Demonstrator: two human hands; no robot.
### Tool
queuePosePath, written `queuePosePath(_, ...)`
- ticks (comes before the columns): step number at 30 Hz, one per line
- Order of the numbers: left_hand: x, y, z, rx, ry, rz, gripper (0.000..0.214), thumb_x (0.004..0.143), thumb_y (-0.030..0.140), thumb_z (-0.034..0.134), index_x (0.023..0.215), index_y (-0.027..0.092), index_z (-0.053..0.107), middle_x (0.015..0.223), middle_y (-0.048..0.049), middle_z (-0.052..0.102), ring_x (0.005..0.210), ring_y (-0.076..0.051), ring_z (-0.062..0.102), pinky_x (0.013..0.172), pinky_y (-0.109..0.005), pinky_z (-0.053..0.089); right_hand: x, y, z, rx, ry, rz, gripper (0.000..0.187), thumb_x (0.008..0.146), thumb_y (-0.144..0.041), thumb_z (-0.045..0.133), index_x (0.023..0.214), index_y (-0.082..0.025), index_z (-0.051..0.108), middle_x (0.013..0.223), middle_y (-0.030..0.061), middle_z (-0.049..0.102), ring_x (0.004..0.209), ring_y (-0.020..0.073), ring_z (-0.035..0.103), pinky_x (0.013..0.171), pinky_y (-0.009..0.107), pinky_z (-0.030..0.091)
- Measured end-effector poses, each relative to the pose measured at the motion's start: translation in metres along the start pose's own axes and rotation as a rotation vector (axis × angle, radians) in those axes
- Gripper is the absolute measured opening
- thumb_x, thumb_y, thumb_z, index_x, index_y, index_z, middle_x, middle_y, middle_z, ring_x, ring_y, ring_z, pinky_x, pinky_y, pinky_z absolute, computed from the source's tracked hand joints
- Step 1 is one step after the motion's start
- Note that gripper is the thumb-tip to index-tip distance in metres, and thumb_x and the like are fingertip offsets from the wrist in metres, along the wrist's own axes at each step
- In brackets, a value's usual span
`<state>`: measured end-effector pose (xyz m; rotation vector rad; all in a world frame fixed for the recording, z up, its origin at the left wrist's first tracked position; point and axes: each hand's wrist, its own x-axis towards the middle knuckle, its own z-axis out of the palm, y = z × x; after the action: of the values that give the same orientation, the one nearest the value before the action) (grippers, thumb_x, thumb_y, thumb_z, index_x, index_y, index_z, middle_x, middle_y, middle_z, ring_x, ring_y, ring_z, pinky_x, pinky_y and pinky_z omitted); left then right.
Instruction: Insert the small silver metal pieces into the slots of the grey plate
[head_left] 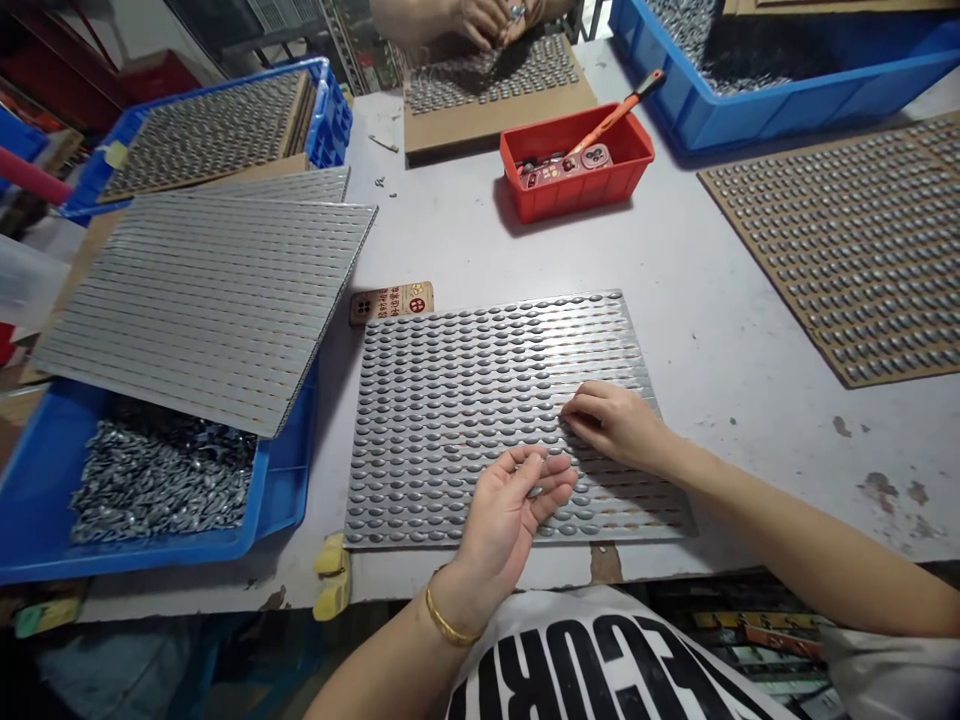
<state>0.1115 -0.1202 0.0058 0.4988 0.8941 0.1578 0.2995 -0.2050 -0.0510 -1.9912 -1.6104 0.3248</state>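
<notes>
A flat grey board [450, 400] lies on the table before me. Rows of small oval metal pieces [420, 470] cover its left and middle parts, while bare slotted rows show at the right. My left hand [514, 500] is turned palm up over the board's lower middle, its fingers curled around a small metal piece [535, 491]. At the edge of the filled rows, my right hand [611, 425] pinches thumb and fingers together against the board. Whatever sits between those fingertips is hidden.
Left, a blue bin [277, 490] of metal pieces stands under stacked grey boards [217, 290]. Ahead are a red tray [577, 180] holding phones and an orange-handled tool [611, 120], and another person's hands [487, 20]. A filled brown board [862, 240] lies right; a phone [394, 300] touches my board.
</notes>
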Motion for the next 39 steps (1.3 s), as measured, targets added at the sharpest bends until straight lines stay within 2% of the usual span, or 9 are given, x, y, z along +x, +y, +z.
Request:
queuePosePath(5, 0.008, 0.001, -0.002, 0.053, 0.003, 0.04, 0.024, 0.082, 0.023, 0.068, 0.103, 0.01, 0.068, 0.077, -0.004, 0.065, 0.067, -0.009, 0.06, 0.064, -0.02, 0.054, 0.003, -0.002, -0.007, 0.035, -0.058, 0.019, 0.015, 0.089, -0.017, 0.051, 0.087, -0.018, 0.065, 0.084, 0.006, 0.063, 0.078, 0.0188, 0.058, 0.065, 0.029, 0.043)
queuePosePath(8, 0.011, 0.002, -0.001, 0.063, 0.019, 0.047, 0.024, 0.081, 0.02, 0.068, 0.104, 0.01, 0.068, 0.083, -0.0062, 0.068, 0.071, -0.01, 0.063, 0.07, -0.022, 0.055, 0.0, -0.012, -0.014, 0.158, -0.013, 0.003, 0.015, 0.091, -0.018, 0.05, 0.096, -0.019, 0.065, 0.088, 0.0065, 0.063, 0.078, 0.0176, 0.058, 0.066, 0.029, 0.045)
queuePosePath(13, 0.014, 0.003, 0.002, 0.068, 0.024, 0.095, 0.017, 0.078, 0.02, 0.072, 0.091, 0.013, 0.063, 0.083, -0.0067, 0.07, 0.077, -0.014, 0.067, 0.078, -0.029, 0.055, -0.007, -0.042, -0.024, 0.454, -0.022, 0.003, 0.013, 0.093, -0.024, 0.053, 0.101, -0.021, 0.063, 0.09, 0.0055, 0.064, 0.078, 0.0161, 0.059, 0.064, 0.028, 0.047)
queuePosePath(17, 0.019, 0.0, 0.006, 0.032, 0.016, 0.145, 0.018, 0.076, 0.021, 0.075, 0.086, 0.015, 0.061, 0.081, -0.0046, 0.069, 0.078, -0.014, 0.066, 0.082, -0.031, 0.054, -0.008, -0.054, -0.016, 0.566, 0.068, 0.089, 0.013, 0.093, -0.021, 0.053, 0.1, -0.022, 0.064, 0.092, 0.005, 0.066, 0.083, 0.0173, 0.061, 0.07, 0.031, 0.051)
queuePosePath(21, 0.025, -0.001, 0.011, -0.026, -0.038, 0.166, 0.016, 0.077, 0.021, 0.073, 0.088, 0.015, 0.065, 0.086, -0.0043, 0.069, 0.081, -0.013, 0.066, 0.088, -0.033, 0.053, -0.01, -0.053, -0.006, 0.635, 0.134, 0.101, 0.021, 0.092, -0.018, 0.053, 0.109, -0.025, 0.065, 0.103, 0.0062, 0.066, 0.097, 0.02, 0.062, 0.082, 0.036, 0.052)
queuePosePath(26, 0.024, 0.008, 0.019, 0.025, -0.079, 0.051, 0.019, 0.082, 0.02, 0.066, 0.099, 0.011, 0.069, 0.101, -0.0113, 0.07, 0.095, -0.019, 0.066, 0.094, -0.035, 0.05, -0.015, -0.039, -0.005, 0.43, 0.188, 0.006, 0.028, 0.093, -0.014, 0.048, 0.113, -0.026, 0.064, 0.102, 0.0081, 0.065, 0.094, 0.0211, 0.061, 0.076, 0.037, 0.053)
queuePosePath(31, 0.02, 0.016, 0.013, -0.014, 0.001, -0.006, 0.026, 0.079, 0.006, 0.061, 0.104, 0.011, 0.065, 0.115, -0.0158, 0.067, 0.106, -0.024, 0.065, 0.101, -0.04, 0.047, -0.007, -0.011, -0.002, 0.201, 0.238, -0.008, 0.019, 0.092, -0.015, 0.05, 0.102, -0.022, 0.064, 0.092, 0.0078, 0.065, 0.085, 0.0206, 0.06, 0.072, 0.035, 0.052)
queuePosePath(35, 0.018, 0.018, 0.003, -0.014, 0.021, 0.025, 0.017, 0.082, 0.009, 0.061, 0.099, 0.012, 0.062, 0.114, -0.0152, 0.068, 0.108, -0.025, 0.065, 0.102, -0.039, 0.047, 0.001, 0.009, 0.003, -0.016, 0.134, -0.143, 0.022, 0.093, -0.012, 0.045, 0.101, -0.02, 0.064, 0.094, 0.0092, 0.067, 0.087, 0.0216, 0.058, 0.073, 0.035, 0.05)
queuePosePath(39, 0.016, 0.02, 0.001, 0.004, -0.005, 0.036, 0.015, 0.085, 0.016, 0.062, 0.1, 0.012, 0.061, 0.116, -0.0157, 0.068, 0.107, -0.024, 0.066, 0.099, -0.038, 0.049, 0.003, 0.014, 0.001, -0.138, 0.01, -0.254, 0.026, 0.095, -0.011, 0.041, 0.106, -0.017, 0.063, 0.099, 0.011, 0.067, 0.091, 0.0228, 0.057, 0.074, 0.036, 0.05)
